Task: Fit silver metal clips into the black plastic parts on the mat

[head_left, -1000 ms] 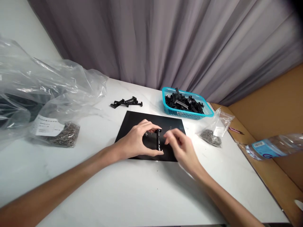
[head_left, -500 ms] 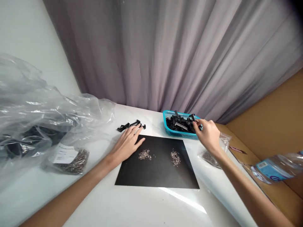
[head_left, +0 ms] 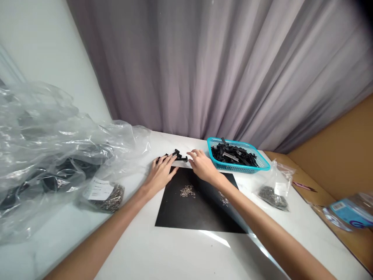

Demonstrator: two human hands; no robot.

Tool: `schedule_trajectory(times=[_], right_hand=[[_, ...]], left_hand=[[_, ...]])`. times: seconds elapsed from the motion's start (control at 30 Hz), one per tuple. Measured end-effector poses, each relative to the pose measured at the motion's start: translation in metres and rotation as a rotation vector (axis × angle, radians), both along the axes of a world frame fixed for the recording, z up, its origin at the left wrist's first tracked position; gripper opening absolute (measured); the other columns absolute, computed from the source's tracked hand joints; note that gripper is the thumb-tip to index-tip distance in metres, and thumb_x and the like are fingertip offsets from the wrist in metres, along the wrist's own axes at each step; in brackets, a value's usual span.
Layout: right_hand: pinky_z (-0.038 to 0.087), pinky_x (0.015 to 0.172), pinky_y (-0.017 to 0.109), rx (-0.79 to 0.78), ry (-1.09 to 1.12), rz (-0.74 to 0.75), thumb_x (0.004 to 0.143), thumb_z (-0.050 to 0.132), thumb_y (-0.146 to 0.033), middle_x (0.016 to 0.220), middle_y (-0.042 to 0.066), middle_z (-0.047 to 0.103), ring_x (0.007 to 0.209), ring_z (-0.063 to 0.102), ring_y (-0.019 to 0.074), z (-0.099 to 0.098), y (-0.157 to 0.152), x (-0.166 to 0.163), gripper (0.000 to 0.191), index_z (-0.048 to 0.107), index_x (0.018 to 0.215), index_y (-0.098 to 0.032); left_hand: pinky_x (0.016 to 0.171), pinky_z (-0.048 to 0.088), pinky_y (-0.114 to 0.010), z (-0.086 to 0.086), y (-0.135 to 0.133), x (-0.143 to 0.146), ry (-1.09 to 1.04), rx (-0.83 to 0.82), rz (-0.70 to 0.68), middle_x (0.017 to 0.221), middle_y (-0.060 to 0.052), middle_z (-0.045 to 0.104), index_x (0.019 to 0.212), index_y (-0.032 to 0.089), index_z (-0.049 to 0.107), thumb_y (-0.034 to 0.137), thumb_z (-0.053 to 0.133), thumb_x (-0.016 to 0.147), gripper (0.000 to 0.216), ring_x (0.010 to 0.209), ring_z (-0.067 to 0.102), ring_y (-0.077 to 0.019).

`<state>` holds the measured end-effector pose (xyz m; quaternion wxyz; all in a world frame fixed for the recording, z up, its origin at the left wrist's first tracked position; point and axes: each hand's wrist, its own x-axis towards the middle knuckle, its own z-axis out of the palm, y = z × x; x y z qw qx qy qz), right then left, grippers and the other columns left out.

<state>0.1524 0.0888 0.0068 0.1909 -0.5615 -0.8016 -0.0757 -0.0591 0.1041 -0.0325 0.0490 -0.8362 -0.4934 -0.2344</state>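
My left hand (head_left: pixel 161 172) lies palm down with its fingers spread over a few black plastic parts (head_left: pixel 178 155) on the white table, partly covering them. My right hand (head_left: pixel 203 165) is just right of these parts. Its thumb and forefinger are apart beside the end of one long part; I cannot tell if they touch it. In front of both hands is a black sheet (head_left: pixel 180 214), bearing a small heap of thin metal pieces (head_left: pixel 187 191). A second heap (head_left: pixel 224 200) is partly hidden by my right forearm.
A blue basket (head_left: pixel 236 168) full of black plastic parts stands at the back right. Right of it lies a clear bag (head_left: pixel 274 198) of small pieces, then a bottle (head_left: pixel 348 214). On the left are a labelled bag of metal pieces (head_left: pixel 112 200) and large clear plastic wrapping (head_left: pixel 67 136).
My right hand has moved left from the basket to the black parts by my left hand. The part it held over the basket is no longer there. The view has shifted slightly.
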Motion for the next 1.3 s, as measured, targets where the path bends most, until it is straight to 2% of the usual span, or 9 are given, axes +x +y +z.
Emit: schedule_trajectory(times=[0.13,0.33,0.47,0.57,0.63,0.73,0.83,1.03,1.3], right_hand=[[0.054,0.087,0.036,-0.101,0.021,-0.031,0.102,0.056,-0.022,0.119,0.016,0.07,0.116,0.06,0.0295,-0.017,0.02,-0.015,0.029,0.066,0.127,-0.016],[0.05,0.088,0.033,-0.139,0.066,-0.084,0.096,0.055,-0.009,0.11,0.014,0.07,0.105,0.066,0.0261,-0.026,0.001,0.02,0.025,0.068,0.116,-0.015],[0.05,0.088,0.031,-0.123,0.106,-0.082,0.096,0.056,-0.011,0.11,0.013,0.068,0.102,0.067,0.0241,-0.026,-0.02,0.041,0.025,0.067,0.118,-0.014],[0.051,0.087,0.03,-0.103,0.129,-0.063,0.097,0.056,-0.014,0.11,0.011,0.067,0.101,0.068,0.0224,-0.024,-0.03,0.047,0.023,0.066,0.117,-0.016],[0.051,0.085,0.03,-0.088,0.135,-0.056,0.098,0.057,-0.015,0.109,0.01,0.067,0.099,0.067,0.022,-0.022,-0.032,0.046,0.021,0.066,0.116,-0.017],[0.05,0.083,0.03,-0.065,0.135,-0.049,0.099,0.056,-0.015,0.11,0.01,0.066,0.099,0.066,0.022,-0.019,-0.032,0.039,0.02,0.064,0.116,-0.019],[0.049,0.079,0.03,-0.05,0.127,-0.041,0.098,0.055,-0.013,0.111,0.011,0.065,0.102,0.064,0.0237,-0.015,-0.031,0.033,0.021,0.062,0.116,-0.021],[0.047,0.072,0.031,-0.013,0.167,-0.08,0.099,0.051,-0.013,0.108,0.011,0.067,0.092,0.065,0.0247,-0.015,-0.041,0.042,0.019,0.057,0.116,-0.02],[0.051,0.076,0.032,0.065,0.22,-0.038,0.105,0.047,-0.022,0.111,0.01,0.064,0.097,0.065,0.0247,-0.009,-0.043,0.05,0.025,0.06,0.126,-0.022]], left_hand=[[0.114,0.038,-0.052,0.002,-0.009,0.0,0.019,0.003,-0.016,0.151,-0.011,0.06,0.146,0.024,0.056,0.03,0.049,0.103,0.044,0.139,0.053,-0.0322],[0.109,0.042,-0.053,0.002,-0.018,0.005,0.015,-0.02,-0.06,0.149,-0.014,0.061,0.139,0.02,0.061,0.028,0.049,0.103,0.039,0.137,0.054,-0.0341],[0.11,0.041,-0.056,0.006,-0.021,0.008,-0.002,-0.016,-0.083,0.145,-0.016,0.064,0.138,0.018,0.061,0.029,0.046,0.105,0.038,0.136,0.054,-0.035],[0.118,0.031,-0.061,0.013,-0.024,0.01,-0.013,0.017,-0.111,0.149,-0.017,0.06,0.14,0.017,0.059,0.037,0.045,0.107,0.042,0.142,0.048,-0.0358],[0.122,0.028,-0.058,0.016,-0.027,0.013,-0.009,0.038,-0.156,0.153,-0.015,0.057,0.143,0.017,0.057,0.042,0.046,0.107,0.045,0.144,0.046,-0.0339],[0.124,0.029,-0.049,0.016,-0.031,0.018,0.022,0.056,-0.263,0.152,-0.009,0.059,0.145,0.022,0.056,0.042,0.049,0.106,0.045,0.144,0.049,-0.0285],[0.122,0.035,-0.047,0.011,-0.031,0.021,0.045,0.077,-0.317,0.148,-0.009,0.063,0.142,0.022,0.06,0.042,0.053,0.104,0.044,0.14,0.053,-0.0289],[0.116,0.04,-0.053,0.005,-0.024,0.018,0.029,0.12,-0.257,0.138,-0.02,0.068,0.129,0.01,0.067,0.041,0.054,0.103,0.042,0.132,0.059,-0.0361],[0.113,0.043,-0.049,0.018,-0.038,0.028,-0.012,0.147,-0.279,0.131,-0.015,0.069,0.132,0.013,0.062,0.04,0.057,0.102,0.04,0.124,0.061,-0.0325]])
